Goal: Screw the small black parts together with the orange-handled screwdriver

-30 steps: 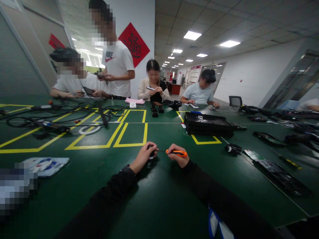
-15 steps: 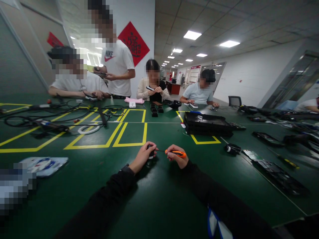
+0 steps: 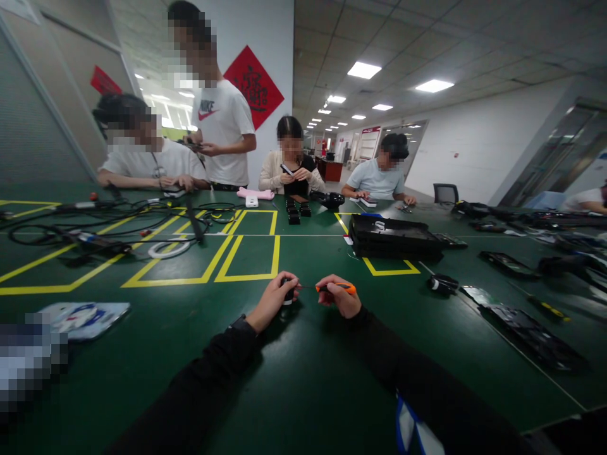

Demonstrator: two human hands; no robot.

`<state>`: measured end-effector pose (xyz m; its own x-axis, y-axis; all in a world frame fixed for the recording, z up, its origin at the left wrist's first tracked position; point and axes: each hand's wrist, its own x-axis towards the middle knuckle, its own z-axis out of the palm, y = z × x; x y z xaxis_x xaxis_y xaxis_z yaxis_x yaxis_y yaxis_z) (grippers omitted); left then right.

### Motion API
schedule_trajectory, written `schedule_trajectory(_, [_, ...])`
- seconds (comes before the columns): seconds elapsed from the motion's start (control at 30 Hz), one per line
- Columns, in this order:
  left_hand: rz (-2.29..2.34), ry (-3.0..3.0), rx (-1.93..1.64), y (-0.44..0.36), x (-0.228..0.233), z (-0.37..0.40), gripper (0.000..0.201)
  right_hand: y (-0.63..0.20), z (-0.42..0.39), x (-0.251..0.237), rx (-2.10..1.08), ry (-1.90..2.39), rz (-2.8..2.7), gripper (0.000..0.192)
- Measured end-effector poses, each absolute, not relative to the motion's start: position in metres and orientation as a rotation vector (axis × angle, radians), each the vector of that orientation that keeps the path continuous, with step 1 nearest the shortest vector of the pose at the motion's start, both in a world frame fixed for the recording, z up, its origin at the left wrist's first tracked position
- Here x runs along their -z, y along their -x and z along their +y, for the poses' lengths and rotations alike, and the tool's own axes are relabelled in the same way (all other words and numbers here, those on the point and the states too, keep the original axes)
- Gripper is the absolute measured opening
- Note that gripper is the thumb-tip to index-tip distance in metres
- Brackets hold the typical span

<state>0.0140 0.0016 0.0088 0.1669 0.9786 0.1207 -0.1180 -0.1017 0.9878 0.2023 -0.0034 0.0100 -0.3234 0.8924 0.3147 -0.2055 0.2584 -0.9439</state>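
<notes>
My left hand [image 3: 272, 299] grips a small black part [image 3: 288, 294] that stands on the green table [image 3: 303, 354]. My right hand [image 3: 339, 297] holds an orange-handled screwdriver [image 3: 337, 287] level, its thin shaft pointing left into the black part. Both hands sit close together near the middle of the table, a short way in front of a yellow taped rectangle [image 3: 249, 256]. Black sleeves cover both of my forearms.
A black tray [image 3: 396, 236] lies beyond my hands to the right, with a small black device [image 3: 442, 282] and flat black panels [image 3: 531, 328] further right. Tangled cables [image 3: 99, 227] cover the far left. A printed packet [image 3: 83, 315] lies at near left. Several people sit or stand along the far edge.
My hands and the screwdriver stay almost in place; the right hand has turned slightly on the handle. The people across the table have shifted a little.
</notes>
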Motion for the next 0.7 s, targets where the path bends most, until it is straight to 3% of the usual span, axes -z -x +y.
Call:
schedule_trajectory(0.17, [0.950,-1.273,-1.203,-0.0144,-0.0066,0.0029,0.028,-0.2006,-0.0036,-0.0098,-1.276,0.720,-1.479,0.029])
schedule_trajectory(0.5, [0.939,-1.281,-1.223,-0.0156,-0.0104,-0.0005,0.028,-0.2017,-0.0026,-0.0118,-1.128,0.707,-1.528,0.007])
schedule_trajectory(0.7, [0.948,-1.276,-1.219,-0.0147,-0.0097,-0.0006,0.029,-0.2008,-0.0032,-0.0111,-1.272,0.735,-1.469,0.023])
